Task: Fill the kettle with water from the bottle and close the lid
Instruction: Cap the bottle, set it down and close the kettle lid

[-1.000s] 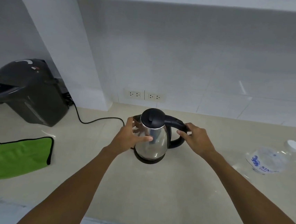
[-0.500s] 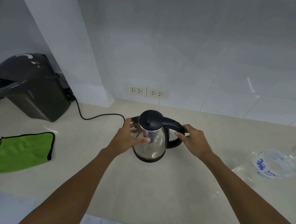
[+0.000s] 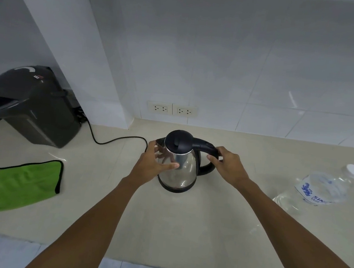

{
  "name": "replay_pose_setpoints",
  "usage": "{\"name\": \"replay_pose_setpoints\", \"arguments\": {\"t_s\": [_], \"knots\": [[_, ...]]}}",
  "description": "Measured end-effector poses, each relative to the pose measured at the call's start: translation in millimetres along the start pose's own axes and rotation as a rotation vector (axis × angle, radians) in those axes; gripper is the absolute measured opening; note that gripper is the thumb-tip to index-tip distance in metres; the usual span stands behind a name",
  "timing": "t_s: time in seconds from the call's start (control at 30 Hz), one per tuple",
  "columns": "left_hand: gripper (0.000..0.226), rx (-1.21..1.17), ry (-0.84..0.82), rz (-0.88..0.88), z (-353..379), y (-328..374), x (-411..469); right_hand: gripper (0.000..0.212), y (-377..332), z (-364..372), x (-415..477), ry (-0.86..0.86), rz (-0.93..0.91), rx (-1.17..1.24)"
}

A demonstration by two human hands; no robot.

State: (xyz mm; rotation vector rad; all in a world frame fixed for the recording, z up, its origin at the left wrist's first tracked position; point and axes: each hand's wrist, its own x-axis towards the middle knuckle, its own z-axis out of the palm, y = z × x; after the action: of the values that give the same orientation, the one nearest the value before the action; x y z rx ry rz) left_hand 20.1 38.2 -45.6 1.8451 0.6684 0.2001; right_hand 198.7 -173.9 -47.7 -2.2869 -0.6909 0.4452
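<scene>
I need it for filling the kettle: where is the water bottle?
In the head view, the water bottle stands on the counter at far right, beyond the right hand and kettle.

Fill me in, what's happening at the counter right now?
A person has both hands on the steel kettle: the left hand steadies its body, the right hand is at the black handle. The lid is shut. The capped water bottle sits untouched to the right.

Home kitchen, tiled wall [image 3: 264,66], beige countertop [image 3: 174,224] (wall sockets [image 3: 172,109]), kettle [image 3: 179,166], hot-water dispenser [image 3: 29,104]
</scene>
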Motion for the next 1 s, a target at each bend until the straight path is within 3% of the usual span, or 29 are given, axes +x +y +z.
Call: {"name": "replay_pose_setpoints", "arguments": {"t_s": [0.13, 0.3, 0.43, 1.0], "knots": [[0.085, -0.005, -0.004, -0.011, 0, -1, 0, 0.035, 1, -4, 0, -0.046, 0.029, 0.092], [0.093, 0.003, -0.005, -0.024, 0, 0, 1, 0.036, -7, -18, 3, -0.17, 0.226, 0.5], [0.088, 0.011, 0.002, -0.02, 0, -1, 2, 0.044, -11, -18, 5, -0.151, 0.264, 0.52], [0.093, 0.04, 0.004, -0.019, 0, -9, 6, 0.027, -7, -14, 8, -0.095, 0.286, 0.596]]}}
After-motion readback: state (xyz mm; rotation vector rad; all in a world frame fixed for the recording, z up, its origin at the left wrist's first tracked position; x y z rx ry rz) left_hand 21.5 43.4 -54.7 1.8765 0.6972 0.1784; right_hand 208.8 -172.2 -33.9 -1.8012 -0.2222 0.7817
